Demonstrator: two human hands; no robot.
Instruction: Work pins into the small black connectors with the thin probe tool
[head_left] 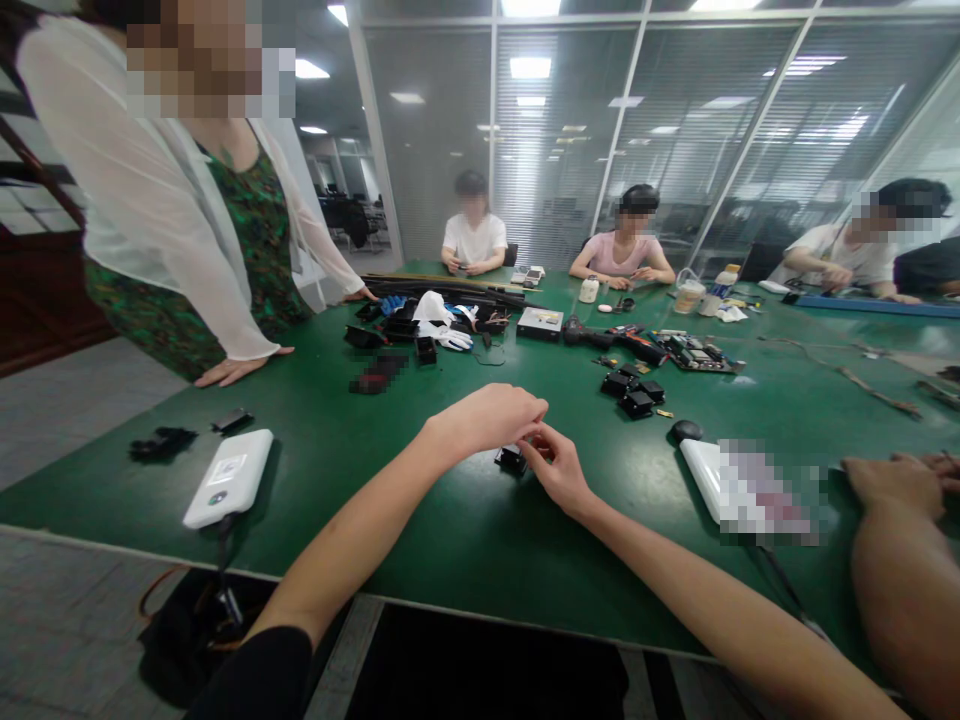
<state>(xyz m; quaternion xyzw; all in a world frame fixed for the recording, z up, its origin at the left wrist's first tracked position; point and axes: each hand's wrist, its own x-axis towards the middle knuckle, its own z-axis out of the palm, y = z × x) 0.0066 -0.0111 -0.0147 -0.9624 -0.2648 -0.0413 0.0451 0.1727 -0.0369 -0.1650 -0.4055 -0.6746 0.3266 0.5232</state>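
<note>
Over the middle of the green table point(420, 520), my left hand point(491, 415) is bent, its fingers closed and meeting the fingertips of my right hand. My right hand point(556, 465) is pinched, thumb and index finger together beside the left fingertips. Whatever lies between the fingertips is too small and too hidden to name. Just beneath the hands sits a small black box-shaped part point(511, 459) on the table. Several similar black parts point(636, 402) are grouped farther back to the right.
White power banks point(231, 478) with cables lie left and right. A circuit board point(697, 352), a power tool point(637, 345), a metal box point(540, 323) and white gloves point(442, 325) lie behind. A person stands at the left; others sit across, and another's arms point(900, 540) rest at right.
</note>
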